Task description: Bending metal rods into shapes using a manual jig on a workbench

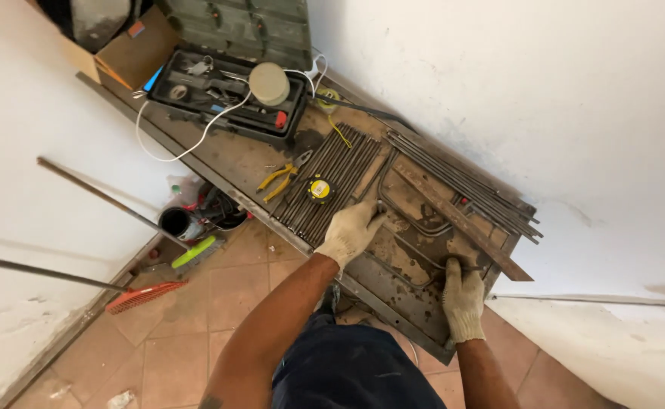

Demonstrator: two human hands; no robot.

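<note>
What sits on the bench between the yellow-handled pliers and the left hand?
In the head view, a yellow tape measure rests on a row of dark metal rods, between the pliers and the gloved left hand.

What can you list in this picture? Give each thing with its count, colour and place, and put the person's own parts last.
workbench: one, rusty brown, along the white wall
toolbox: one, dark, lid open, far end of the bench
tape roll: one, cream, on the toolbox
white cable: one, hanging off the bench edge
pliers: one, yellow handles, mid bench
tape measure: one, yellow and black, on the rods
metal rods: many, dark, lying side by side
flat bar: one, rusty, across the near end
rake: one, red, on the tiled floor
left hand: gloved, on the rods
right hand: gloved, gripping a bent rod
</note>
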